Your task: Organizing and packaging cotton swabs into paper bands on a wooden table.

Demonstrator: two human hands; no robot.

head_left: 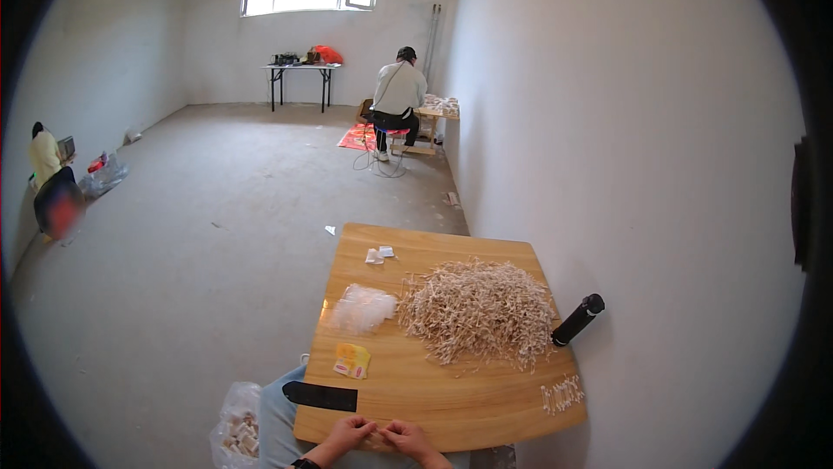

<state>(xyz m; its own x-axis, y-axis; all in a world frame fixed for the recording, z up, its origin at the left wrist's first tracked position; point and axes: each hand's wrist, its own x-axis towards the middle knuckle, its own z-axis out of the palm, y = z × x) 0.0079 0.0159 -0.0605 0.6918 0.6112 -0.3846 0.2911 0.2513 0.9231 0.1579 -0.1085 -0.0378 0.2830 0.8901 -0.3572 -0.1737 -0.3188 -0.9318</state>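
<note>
At the near edge of the wooden table [434, 400], my left hand [349, 432] and my right hand [409, 440] are side by side, fingertips pinched close together. Between them seems to be something small and thin, too faint to name. Beyond them a big heap of cotton swabs [477, 311] covers the middle of the tabletop. A smaller loose group of cotton swabs [564, 393] lies near the right edge. Left of the heap are clear plastic bags [363, 308] and some yellow cards [351, 360]. A black strip [321, 396] rests just beyond my left hand.
A black bottle [577, 320] stands at the table's right edge by the wall. Small white pieces [379, 255] lie at the far left corner. On the floor, a plastic bag [236, 426] holds small packs. Two people sit farther off; one faces another table [438, 106].
</note>
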